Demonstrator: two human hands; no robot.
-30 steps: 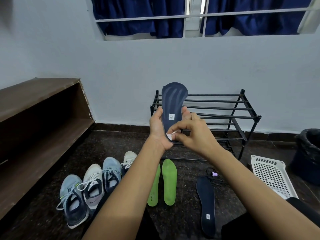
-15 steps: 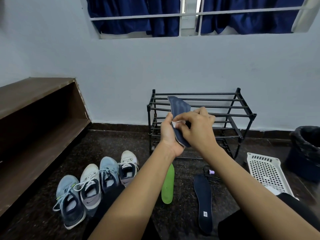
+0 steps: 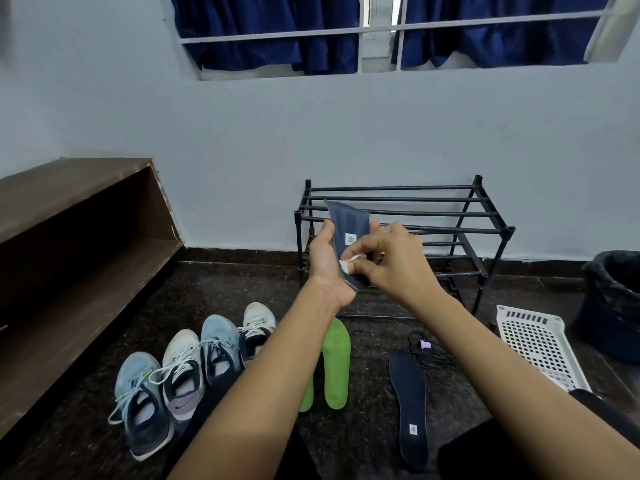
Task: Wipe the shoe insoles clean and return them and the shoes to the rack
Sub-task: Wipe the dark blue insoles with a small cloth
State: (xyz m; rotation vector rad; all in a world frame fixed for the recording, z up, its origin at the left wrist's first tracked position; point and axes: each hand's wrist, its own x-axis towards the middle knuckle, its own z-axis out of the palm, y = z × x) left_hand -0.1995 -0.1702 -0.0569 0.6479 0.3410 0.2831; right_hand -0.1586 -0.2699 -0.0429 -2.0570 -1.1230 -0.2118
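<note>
My left hand [image 3: 323, 263] grips a dark blue insole [image 3: 348, 223] upright in front of the black metal rack [image 3: 485, 230]. My right hand [image 3: 391, 263] pinches a small white wipe [image 3: 346, 265] against the insole's lower part, near its white label. On the floor lie a second dark blue insole [image 3: 408, 403] and two green insoles [image 3: 336, 362], one partly hidden by my left forearm. Several sneakers [image 3: 180, 372], blue and white, stand in a row to the left.
A brown wooden shelf unit [image 3: 69, 244] runs along the left wall. A white perforated basket [image 3: 540, 344] lies on the floor at right, with a dark lined bin [image 3: 613, 303] behind it. A black cable with a purple plug [image 3: 424, 344] lies near the rack's foot.
The insole went from upright and fully shown to bent and tilted, and now shows its label again. My right hand with the wipe has slid down toward the insole's lower end.
</note>
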